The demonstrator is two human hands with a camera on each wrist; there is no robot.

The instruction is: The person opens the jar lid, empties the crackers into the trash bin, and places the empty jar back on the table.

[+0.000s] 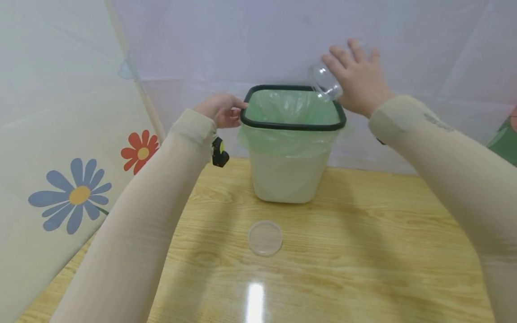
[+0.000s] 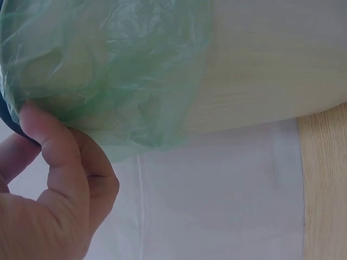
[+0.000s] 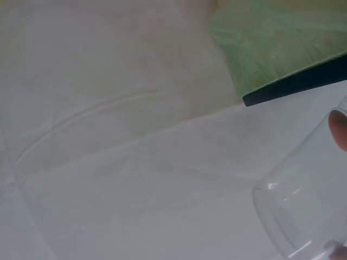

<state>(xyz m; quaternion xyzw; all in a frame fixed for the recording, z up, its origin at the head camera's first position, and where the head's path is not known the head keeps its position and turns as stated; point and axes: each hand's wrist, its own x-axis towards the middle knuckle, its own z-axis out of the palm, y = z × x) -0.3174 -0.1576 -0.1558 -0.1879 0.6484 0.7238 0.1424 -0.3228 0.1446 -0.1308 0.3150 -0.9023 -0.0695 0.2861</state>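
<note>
A white bin [image 1: 287, 179] with a black rim [image 1: 292, 126] and a green bag liner [image 1: 291, 107] stands at the back of the wooden table [image 1: 363, 251]. My left hand [image 1: 236, 112] grips the rim's left side, thumb on top; in the left wrist view the thumb [image 2: 51, 146] presses the green bag [image 2: 108, 70]. My right hand [image 1: 357, 76] holds a clear plastic cup [image 1: 324, 82] tilted mouth-down over the bin's far right corner. In the right wrist view the cup [image 3: 309, 211] sits beside the rim [image 3: 303, 86], a fingertip [image 3: 339, 130] on it. A clear round lid [image 1: 265, 237] lies flat in front of the bin.
A cream cloth with printed flowers [image 1: 76, 193] hangs at the left. White sheeting [image 1: 242, 40] covers the back. A green object [image 1: 505, 143] shows at the right edge. A small black device [image 1: 219, 152] is strapped at my left wrist.
</note>
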